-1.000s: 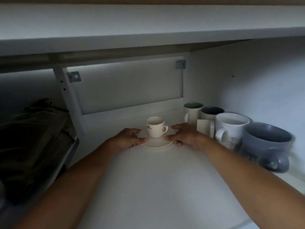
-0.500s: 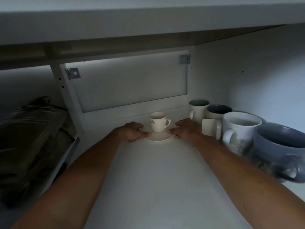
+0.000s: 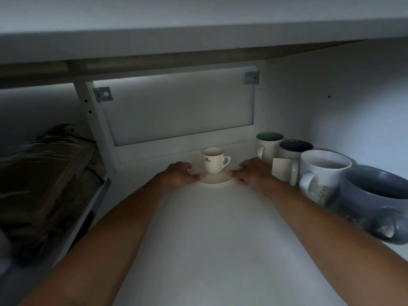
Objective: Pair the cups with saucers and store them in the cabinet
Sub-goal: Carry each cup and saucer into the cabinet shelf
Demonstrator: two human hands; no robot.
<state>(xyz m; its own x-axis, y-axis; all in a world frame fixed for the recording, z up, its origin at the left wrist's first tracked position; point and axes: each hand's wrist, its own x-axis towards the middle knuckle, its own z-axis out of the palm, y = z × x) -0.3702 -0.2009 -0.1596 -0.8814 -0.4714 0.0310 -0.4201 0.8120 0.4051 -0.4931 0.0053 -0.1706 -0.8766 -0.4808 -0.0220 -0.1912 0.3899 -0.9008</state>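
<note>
One pairing is judged done: a small white espresso cup [image 3: 213, 160] is seen upright in the middle of a pale saucer [image 3: 215, 181], its handle turned toward 3 o'clock. The pair is placed deep on the white cabinet shelf [image 3: 220, 239], near the back panel [image 3: 176, 111], and the saucer appears to be set down on the shelf, though full contact cannot be confirmed in the dim light.

The saucer's rim is pinched at 9 o'clock by the left hand [image 3: 180, 174] and at 3 o'clock by the right hand [image 3: 254, 173], with a thumb laid on the rim at each side and the fingers curled at the edge. Neither hand is released, so the storing of this pair is taken as nearly finished but not closed.

From 1 to 4 o'clock of the pair, a row is formed along the right wall by a green-lined mug [image 3: 268, 144], a dark-lined mug [image 3: 294, 149], a large white mug [image 3: 322, 173] and a wide grey-blue cup [image 3: 375, 199]. The right hand is just beside the dark-lined mug, so a careful withdrawal is called for. At 9 o'clock, in the neighbouring compartment, a dark folded bundle [image 3: 44, 173] is seen.

No other cups or saucers awaiting pairing are shown, so what is left cannot be told.
</note>
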